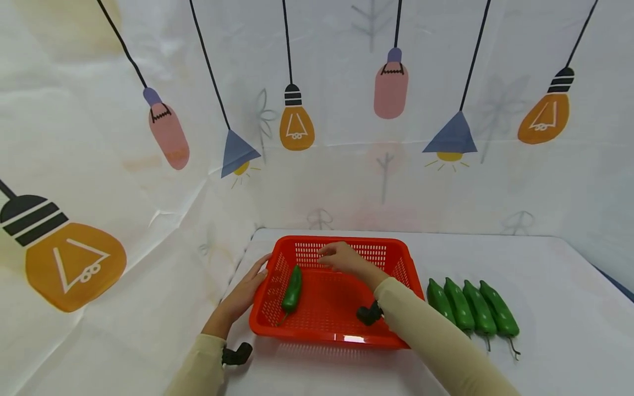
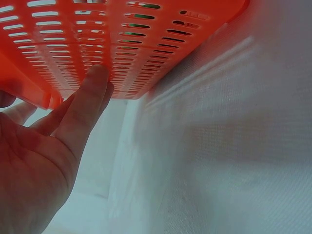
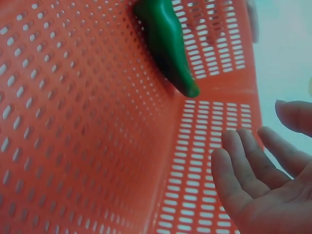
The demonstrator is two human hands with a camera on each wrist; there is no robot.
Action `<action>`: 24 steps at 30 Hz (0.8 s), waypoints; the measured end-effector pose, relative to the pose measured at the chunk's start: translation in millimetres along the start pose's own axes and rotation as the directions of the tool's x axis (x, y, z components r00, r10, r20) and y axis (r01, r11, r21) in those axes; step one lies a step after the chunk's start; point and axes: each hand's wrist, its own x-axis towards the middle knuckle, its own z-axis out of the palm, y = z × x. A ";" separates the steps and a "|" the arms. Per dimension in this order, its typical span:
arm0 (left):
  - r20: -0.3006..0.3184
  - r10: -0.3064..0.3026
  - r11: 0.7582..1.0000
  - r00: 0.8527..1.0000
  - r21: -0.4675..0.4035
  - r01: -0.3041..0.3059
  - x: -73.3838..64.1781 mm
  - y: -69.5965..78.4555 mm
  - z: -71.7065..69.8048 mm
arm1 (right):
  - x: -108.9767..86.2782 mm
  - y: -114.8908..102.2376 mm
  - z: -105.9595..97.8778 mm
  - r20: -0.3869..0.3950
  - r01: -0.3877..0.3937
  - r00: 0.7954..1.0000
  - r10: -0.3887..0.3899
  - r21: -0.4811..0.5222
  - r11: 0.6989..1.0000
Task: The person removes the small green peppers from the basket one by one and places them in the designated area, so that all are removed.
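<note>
A red perforated plastic basket (image 1: 327, 297) stands on a white tabletop, with one green pepper (image 1: 293, 290) lying along its left side. My left hand (image 1: 242, 294) rests against the basket's left side; in the left wrist view, its extended fingers (image 2: 90, 92) touch the outer wall below the rim. Over the back part of the basket hovers my right hand (image 1: 344, 258), fingers loosely bent and holding nothing. In the right wrist view the pepper (image 3: 165, 46) lies apart from that hand (image 3: 268, 180). Several more green peppers (image 1: 473, 308) lie side by side, right of the basket.
A white sheet (image 1: 346, 181) printed with hanging lamps rises behind the table and along its left side. The white tabletop (image 1: 559, 308) extends to the right of the peppers. Dark wrist cameras (image 1: 238, 355) sit on both wrists.
</note>
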 end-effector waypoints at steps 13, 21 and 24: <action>-0.010 -0.009 1.000 1.000 0.009 0.009 1.3 -0.2 -1.2 | 14.9 0.7 22.3 0.055 -0.099 0.994 0.100 -0.014 0.995; -0.002 -0.017 1.000 1.000 -0.017 0.017 3.2 -4.5 -2.6 | 20.3 0.1 33.8 0.085 -0.174 0.982 0.171 0.023 0.985; 0.000 -0.010 1.000 1.000 -0.016 0.010 2.8 -4.9 -2.2 | 22.3 0.8 37.5 0.097 -0.195 0.977 0.191 0.038 0.980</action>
